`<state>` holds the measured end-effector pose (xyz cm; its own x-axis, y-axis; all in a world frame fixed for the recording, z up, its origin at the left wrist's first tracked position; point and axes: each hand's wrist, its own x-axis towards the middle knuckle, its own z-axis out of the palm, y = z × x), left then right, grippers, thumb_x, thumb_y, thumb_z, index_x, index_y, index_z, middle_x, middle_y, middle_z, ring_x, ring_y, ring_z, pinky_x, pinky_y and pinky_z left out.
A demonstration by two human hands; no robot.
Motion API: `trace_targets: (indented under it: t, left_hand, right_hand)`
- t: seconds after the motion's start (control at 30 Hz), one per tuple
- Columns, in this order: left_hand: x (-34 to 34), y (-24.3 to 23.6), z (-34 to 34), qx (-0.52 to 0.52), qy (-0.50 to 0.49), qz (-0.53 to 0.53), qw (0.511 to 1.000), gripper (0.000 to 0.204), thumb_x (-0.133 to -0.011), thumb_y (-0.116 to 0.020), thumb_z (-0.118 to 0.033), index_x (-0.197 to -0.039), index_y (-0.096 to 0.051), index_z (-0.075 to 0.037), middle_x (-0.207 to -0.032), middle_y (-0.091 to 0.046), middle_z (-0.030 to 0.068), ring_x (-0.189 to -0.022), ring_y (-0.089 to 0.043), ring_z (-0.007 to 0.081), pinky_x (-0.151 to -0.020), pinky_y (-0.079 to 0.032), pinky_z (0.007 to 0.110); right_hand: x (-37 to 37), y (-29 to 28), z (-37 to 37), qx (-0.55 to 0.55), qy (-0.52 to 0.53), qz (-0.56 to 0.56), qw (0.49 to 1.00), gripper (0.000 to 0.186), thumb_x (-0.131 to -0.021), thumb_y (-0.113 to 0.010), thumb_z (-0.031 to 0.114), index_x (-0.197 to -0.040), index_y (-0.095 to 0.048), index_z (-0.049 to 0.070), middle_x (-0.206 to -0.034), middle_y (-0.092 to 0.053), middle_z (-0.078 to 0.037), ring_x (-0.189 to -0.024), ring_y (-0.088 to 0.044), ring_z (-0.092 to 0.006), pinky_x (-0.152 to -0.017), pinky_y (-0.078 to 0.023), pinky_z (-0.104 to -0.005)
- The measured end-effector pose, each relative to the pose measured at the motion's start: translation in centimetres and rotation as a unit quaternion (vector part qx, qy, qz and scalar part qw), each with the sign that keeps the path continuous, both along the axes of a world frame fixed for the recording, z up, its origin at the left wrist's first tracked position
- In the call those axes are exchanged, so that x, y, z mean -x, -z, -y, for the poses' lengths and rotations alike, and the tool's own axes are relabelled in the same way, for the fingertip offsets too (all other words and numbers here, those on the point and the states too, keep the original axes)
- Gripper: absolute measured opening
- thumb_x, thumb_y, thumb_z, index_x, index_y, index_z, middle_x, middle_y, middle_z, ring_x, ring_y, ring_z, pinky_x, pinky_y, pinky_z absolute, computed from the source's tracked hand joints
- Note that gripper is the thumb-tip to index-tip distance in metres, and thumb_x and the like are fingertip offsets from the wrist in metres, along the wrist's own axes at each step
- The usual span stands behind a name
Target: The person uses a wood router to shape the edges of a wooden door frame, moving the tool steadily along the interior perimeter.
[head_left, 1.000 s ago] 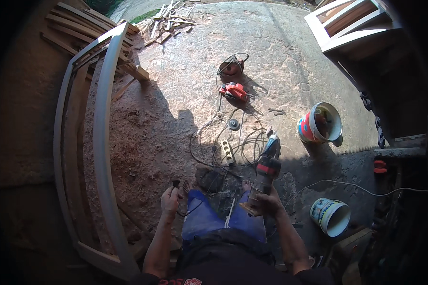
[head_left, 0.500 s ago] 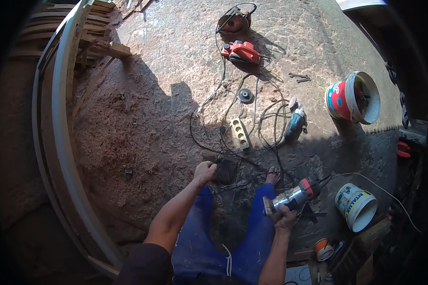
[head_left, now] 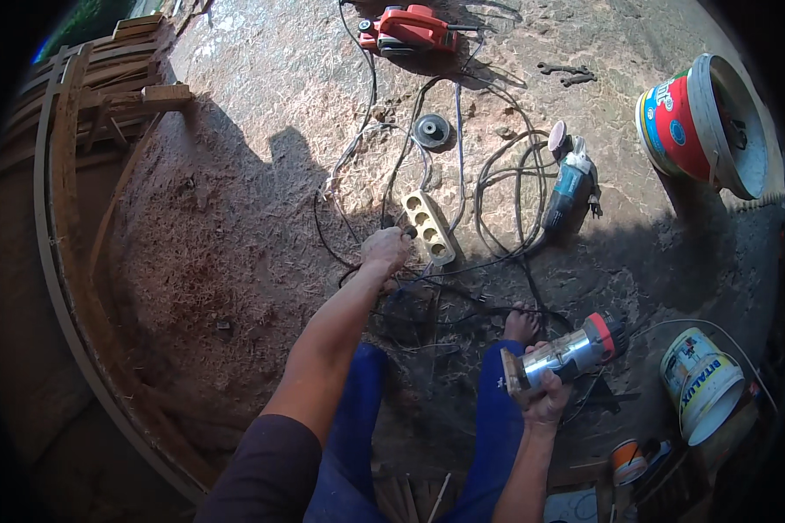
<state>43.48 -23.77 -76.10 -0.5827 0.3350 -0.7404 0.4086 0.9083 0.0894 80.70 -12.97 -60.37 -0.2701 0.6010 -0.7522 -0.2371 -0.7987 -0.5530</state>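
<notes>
My left hand [head_left: 384,251] reaches forward and down to the floor, its fingers closed around a black plug at the near end of a beige power strip [head_left: 429,227]. My right hand [head_left: 545,397] holds a small silver trim router [head_left: 560,356] with a red and black top, its base turned toward me. Black and white cables [head_left: 488,187] tangle across the floor around the power strip. My bare foot [head_left: 521,327] stands among them.
A blue angle grinder [head_left: 569,185] lies right of the strip, a red planer [head_left: 407,29] farther away, a round disc [head_left: 432,131] between. A red and white bucket [head_left: 702,122] lies tipped; a white bucket [head_left: 702,383] stands at right. A curved wooden frame [head_left: 57,227] rims sawdust at left.
My left hand has stretched forward from near my knee to the power strip. The router in my right hand has stayed low at my right. The view has dipped closer to the floor.
</notes>
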Motion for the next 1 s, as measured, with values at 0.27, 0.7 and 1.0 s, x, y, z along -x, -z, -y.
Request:
trace_targets:
  t: [0.27,0.7,1.0]
  left_hand:
    - [1.1,5.7,-2.1,0.055,0.002,-0.008,0.998,0.049,-0.100,-0.056,-0.045,-0.112,-0.077,-0.002,-0.119,-0.075,0.0247,-0.115,-0.072,0.0414,-0.099,-0.056,0.053]
    - [0.9,7.4,-4.2,0.088,0.059,-0.020,0.994,0.044,-0.101,-0.057,-0.038,-0.108,-0.079,-0.001,-0.117,-0.076,0.0235,-0.111,-0.074,0.0376,-0.096,-0.059,0.049]
    - [-0.1,9.2,-4.6,0.081,0.075,-0.024,0.994,0.031,-0.096,-0.062,-0.025,-0.111,-0.079,-0.004,-0.118,-0.078,0.0191,-0.111,-0.076,0.0343,-0.090,-0.063,0.048]
  right_hand:
    - [-0.3,0.3,-5.1,-0.087,0.036,0.061,0.994,0.082,-0.072,-0.078,0.004,-0.148,-0.046,0.001,-0.127,-0.061,-0.014,-0.119,-0.065,-0.0268,-0.110,-0.054,-0.0428]
    - [-0.1,0.5,-7.7,-0.113,0.051,0.137,0.983,0.080,-0.071,-0.075,0.006,-0.146,-0.047,0.000,-0.122,-0.062,-0.014,-0.112,-0.067,-0.0269,-0.106,-0.055,-0.0419]
    - [2.0,-0.1,-7.5,-0.124,0.004,0.153,0.981,0.086,-0.071,-0.076,0.007,-0.150,-0.043,0.002,-0.124,-0.060,-0.014,-0.114,-0.064,-0.0270,-0.105,-0.054,-0.0408]
